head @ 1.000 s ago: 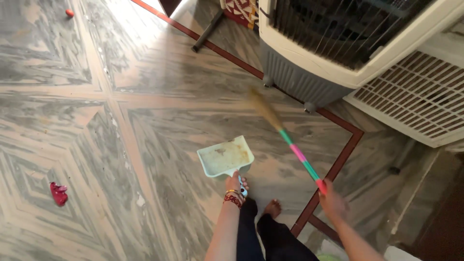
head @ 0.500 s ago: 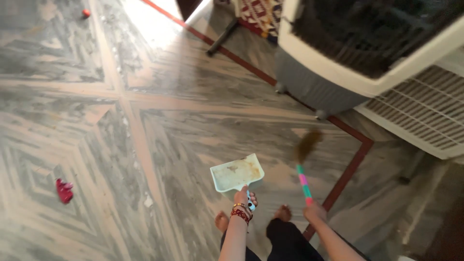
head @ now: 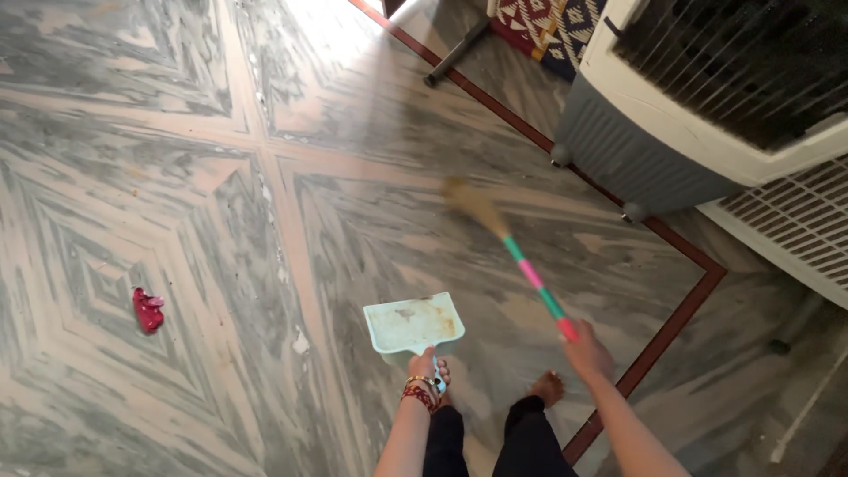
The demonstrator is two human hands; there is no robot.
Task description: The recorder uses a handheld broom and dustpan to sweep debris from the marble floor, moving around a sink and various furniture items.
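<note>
A pale, stained dustpan [head: 413, 327] is gripped by its handle in the left hand [head: 427, 367], low over the marble floor [head: 177, 177]. The striped broom [head: 517, 256], blurred, is clasped by the outstretched right hand [head: 585, 352].

A patterned marble floor [head: 177, 177] in grey and pink fills the frame, crossed by a dark red border strip [head: 671, 309]. A large air cooler [head: 707, 97] with a grey base and dark grille stands on small wheels at the upper right. Just beside the cooler, lower right, sits a white slatted panel [head: 795, 230]. A colourful woven rug [head: 548, 26] lies left of the cooler's top. Far left of the cooler, a small red scrap [head: 147, 309] rests on the floor.
</note>
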